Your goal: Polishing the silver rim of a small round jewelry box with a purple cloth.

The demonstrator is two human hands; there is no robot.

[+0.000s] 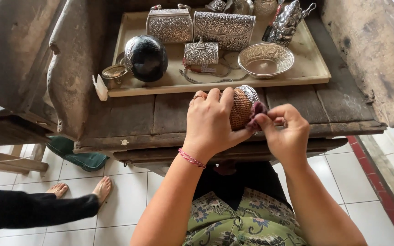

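A small woven pouch (241, 108) sits in the middle, held up just above the front edge of the old wooden bench (160, 114). It is brown and round, with a shiny silver rim on top. A bit of dark purple cloth (256, 115) sticks out of its right side.

The left hand (210, 123) wraps around the pouch from the left. Its fingers (226, 98) curl over the top and its thumb presses in from below, so the pouch sits snug between them. There is a ring on one finger and a red string band (190, 158) on the wrist.

The right hand (286, 132) is just beside the pouch on the right. Its fingers (264, 120) are pinched shut on the purple cloth, right where the cloth meets the pouch.

Farther back on the bench lies a flat pale tray (313, 68). On it are two silver purses (169, 25), a smaller silver purse (201, 52), a silver bowl (266, 59), a dark round ball-shaped thing (147, 58), a little silver cup (114, 73) and a silver figure (288, 20).

Below, the person wears a green flowered skirt (233, 218). On the white tile floor (124, 191) at the left are another person's bare feet (80, 189) and a dark sleeve or trouser leg (28, 209). A green cushion (76, 155) lies under the bench.
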